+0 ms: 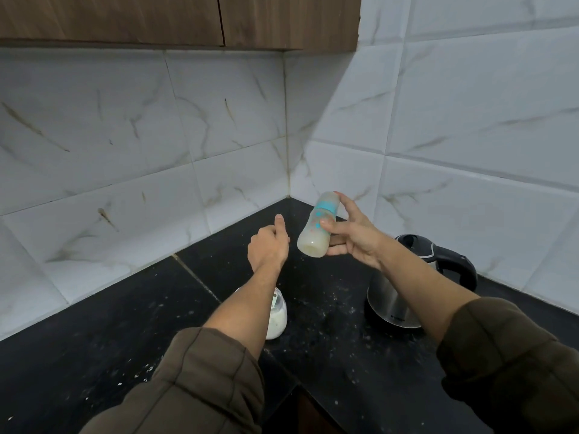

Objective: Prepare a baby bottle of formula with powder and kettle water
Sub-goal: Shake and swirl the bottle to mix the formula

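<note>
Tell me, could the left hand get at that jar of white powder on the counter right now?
Probably yes. The left hand holds nothing and hangs above the counter, and the powder jar stands right under that forearm. Nothing blocks it; the hand would only need to draw back and drop.

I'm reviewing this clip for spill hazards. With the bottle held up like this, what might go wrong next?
1. The right hand holds the bottle tilted in mid-air with a loose fingertip grip; it could slip and drop onto the counter.
2. The bottle holds milky liquid and its cap end points away, so whether it is sealed cannot be seen; shaking might leak.
3. The left forearm passes just over the powder jar, and pulling back could knock it over.
</note>
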The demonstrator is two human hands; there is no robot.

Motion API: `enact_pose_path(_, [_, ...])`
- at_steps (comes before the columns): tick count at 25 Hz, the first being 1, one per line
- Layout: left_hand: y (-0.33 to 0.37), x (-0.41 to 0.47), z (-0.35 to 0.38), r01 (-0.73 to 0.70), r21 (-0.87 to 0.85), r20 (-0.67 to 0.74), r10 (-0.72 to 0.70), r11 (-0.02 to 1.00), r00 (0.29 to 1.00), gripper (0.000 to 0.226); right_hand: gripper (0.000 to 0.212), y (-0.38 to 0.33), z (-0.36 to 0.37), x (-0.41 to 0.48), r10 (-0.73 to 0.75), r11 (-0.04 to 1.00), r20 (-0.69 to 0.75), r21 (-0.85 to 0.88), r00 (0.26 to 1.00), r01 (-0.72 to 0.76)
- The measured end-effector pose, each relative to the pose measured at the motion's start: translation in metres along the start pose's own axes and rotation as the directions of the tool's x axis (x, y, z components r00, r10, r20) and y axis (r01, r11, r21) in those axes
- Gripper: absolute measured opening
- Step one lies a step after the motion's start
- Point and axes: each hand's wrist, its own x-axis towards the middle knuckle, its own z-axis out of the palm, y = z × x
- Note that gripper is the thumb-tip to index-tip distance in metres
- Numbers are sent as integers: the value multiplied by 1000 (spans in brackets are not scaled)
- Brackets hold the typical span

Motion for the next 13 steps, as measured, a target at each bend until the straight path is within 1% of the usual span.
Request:
enact_pose_path(1, [-2, 2, 0, 5, 2, -7, -5, 1000, 1000, 56, 101, -2, -1, 1, -21, 999, -62, 42, 998, 24])
enact_pose_path(3, [-4, 6, 1, 20, 22, -15, -19, 1000, 1000, 57, 99, -8, -5, 5, -33, 975, -237, 206, 971, 84])
enact_pose_path(4, [-4, 8, 2, 26, 40, -18, -25, 999, 1000, 58, 97, -11, -5, 6, -19, 965, -256, 249, 967, 85])
enact_pose_path(5, [-4, 9, 4, 26, 64, -20, -25, 998, 999, 60, 96, -13, -3, 5, -14, 973, -212, 220, 977, 62])
enact_pose_path(7, [-3, 11, 7, 3, 120, -18, -1, 993, 1000, 60, 97, -12, 1, 3, 15, 999, -16, 41, 1000, -14])
enact_pose_path(8, [-2, 12, 8, -12, 138, -13, 14, 990, 1000, 59, 98, -12, 3, 3, 29, 1000, 37, -12, 999, -29])
enact_pose_path(9, [-3, 13, 8, -21, 145, -2, 22, 989, 1000, 56, 98, -13, 4, 3, 21, 1000, 33, -14, 999, -20])
enact_pose_path(10, [-4, 13, 9, -26, 150, 11, 24, 988, 1000, 54, 98, -15, 4, 4, -8, 1000, -39, 29, 999, 9])
enact_pose_path(11, [-6, 13, 9, -29, 157, 21, 26, 987, 999, 51, 97, -16, 3, 5, -26, 993, -138, 111, 990, 42])
enact_pose_path(12, [-8, 13, 9, -30, 167, 27, 26, 985, 999, 48, 95, -16, 2, 7, -20, 977, -207, 202, 978, 63])
enact_pose_path(13, [-10, 12, 9, -28, 175, 29, 23, 984, 999, 47, 93, -16, 1, 7, -4, 969, -226, 238, 974, 59])
